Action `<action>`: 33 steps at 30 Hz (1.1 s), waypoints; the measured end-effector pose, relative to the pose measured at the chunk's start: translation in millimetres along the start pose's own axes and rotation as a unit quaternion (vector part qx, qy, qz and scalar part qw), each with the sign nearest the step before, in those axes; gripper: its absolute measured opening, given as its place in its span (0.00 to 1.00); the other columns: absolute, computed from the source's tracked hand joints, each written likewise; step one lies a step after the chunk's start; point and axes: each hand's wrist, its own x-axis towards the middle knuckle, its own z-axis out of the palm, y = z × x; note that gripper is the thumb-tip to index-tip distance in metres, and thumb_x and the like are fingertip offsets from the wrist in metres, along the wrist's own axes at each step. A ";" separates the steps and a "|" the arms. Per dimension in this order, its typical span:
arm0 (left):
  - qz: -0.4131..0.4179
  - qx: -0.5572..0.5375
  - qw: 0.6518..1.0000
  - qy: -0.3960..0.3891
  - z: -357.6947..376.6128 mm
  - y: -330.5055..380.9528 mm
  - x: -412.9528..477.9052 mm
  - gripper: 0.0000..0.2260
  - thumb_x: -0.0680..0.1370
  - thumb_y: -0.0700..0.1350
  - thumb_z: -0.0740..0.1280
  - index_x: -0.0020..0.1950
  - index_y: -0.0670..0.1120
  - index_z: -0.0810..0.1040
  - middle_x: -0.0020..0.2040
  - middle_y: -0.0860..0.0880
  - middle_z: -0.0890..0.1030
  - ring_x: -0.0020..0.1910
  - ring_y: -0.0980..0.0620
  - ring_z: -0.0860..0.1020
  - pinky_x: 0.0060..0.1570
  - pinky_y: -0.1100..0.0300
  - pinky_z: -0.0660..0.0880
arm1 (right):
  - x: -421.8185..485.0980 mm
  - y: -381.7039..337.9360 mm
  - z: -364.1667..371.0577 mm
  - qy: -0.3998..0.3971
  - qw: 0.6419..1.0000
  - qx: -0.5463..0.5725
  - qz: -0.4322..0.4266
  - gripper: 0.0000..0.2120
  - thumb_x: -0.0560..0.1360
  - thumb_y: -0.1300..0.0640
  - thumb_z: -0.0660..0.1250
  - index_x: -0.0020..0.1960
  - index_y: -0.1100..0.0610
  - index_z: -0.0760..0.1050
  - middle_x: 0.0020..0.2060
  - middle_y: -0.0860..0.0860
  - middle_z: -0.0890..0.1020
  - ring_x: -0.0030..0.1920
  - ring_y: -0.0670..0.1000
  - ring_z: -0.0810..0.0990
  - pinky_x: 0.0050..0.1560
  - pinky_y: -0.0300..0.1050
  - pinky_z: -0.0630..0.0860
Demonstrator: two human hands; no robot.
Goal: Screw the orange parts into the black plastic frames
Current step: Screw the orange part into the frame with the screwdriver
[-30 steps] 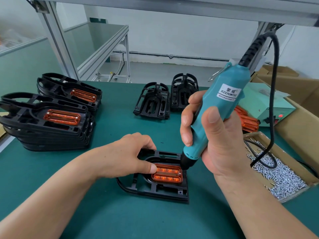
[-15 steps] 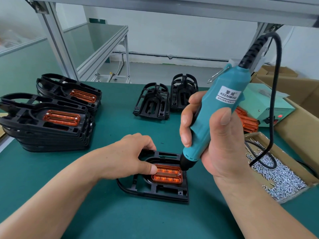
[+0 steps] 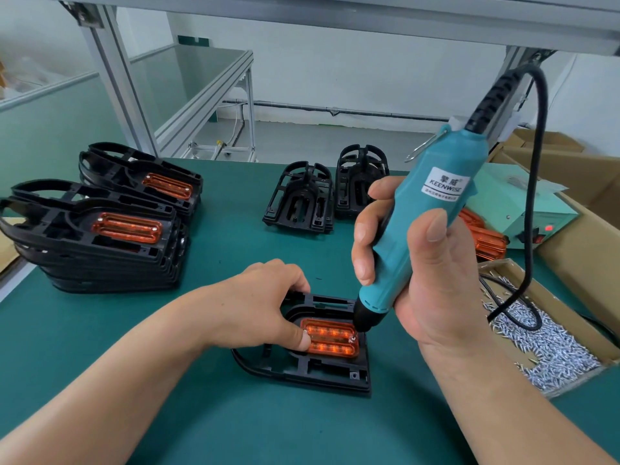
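On the green mat [image 3: 235, 424], the left hand [image 3: 261, 303] holds a frame [image 3: 318, 374], thumb pressing the nine o'clock end of the orange part [image 3: 332, 340] in it. The right hand [image 3: 439, 290] grips a teal screwdriver [image 3: 419, 229] tilted toward one o'clock, tip at the part's three o'clock end. Stacks [image 3: 100, 243] of fitted frames sit at ten o'clock, bare frames [image 3: 298, 203] at twelve, and a box [image 3: 583, 330] of screws [image 3: 550, 350] at three.
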 end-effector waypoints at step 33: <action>0.119 0.041 0.992 -0.001 7.9 -9.6 4.5 0.16 0.76 0.55 0.76 0.62 0.70 0.80 0.60 0.68 0.70 0.66 0.65 0.67 0.66 0.61 0.67 | -1.4 -1.1 -1.2 0.009 1.000 0.003 0.004 0.29 0.78 0.37 0.70 0.63 0.61 0.73 0.44 0.56 0.80 0.32 0.53 0.77 0.34 0.44 0.74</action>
